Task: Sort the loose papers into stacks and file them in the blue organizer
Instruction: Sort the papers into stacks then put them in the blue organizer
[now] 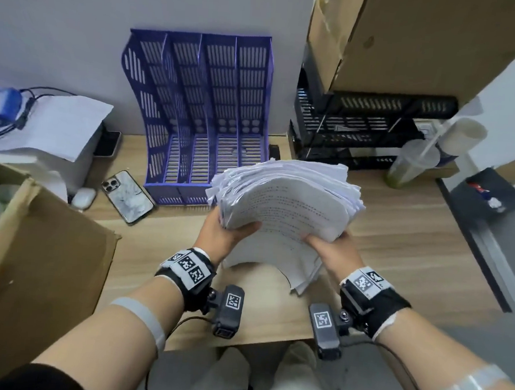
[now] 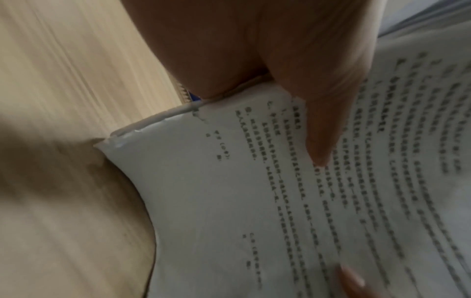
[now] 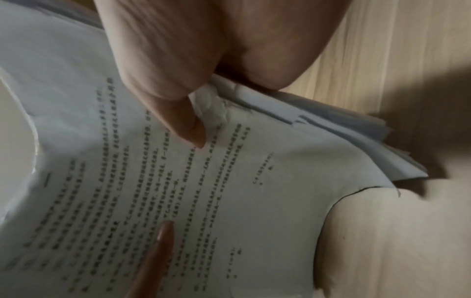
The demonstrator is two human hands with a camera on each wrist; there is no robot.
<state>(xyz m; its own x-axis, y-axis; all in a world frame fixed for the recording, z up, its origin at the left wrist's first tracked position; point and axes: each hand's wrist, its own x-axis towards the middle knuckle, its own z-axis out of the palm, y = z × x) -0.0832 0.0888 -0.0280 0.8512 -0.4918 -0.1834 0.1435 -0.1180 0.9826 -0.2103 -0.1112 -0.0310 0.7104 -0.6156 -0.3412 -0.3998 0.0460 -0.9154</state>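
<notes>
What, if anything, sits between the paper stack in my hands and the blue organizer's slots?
Nothing visible does. Both the left hand and right hand grip the paper stack right in front of the blue organizer, whose slots look empty. The phone lies off to the left, the drink cup off to the right.

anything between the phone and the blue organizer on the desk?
Nothing: head view shows only bare wooden desk between the phone and the blue organizer. They lie close together, apart.
</notes>
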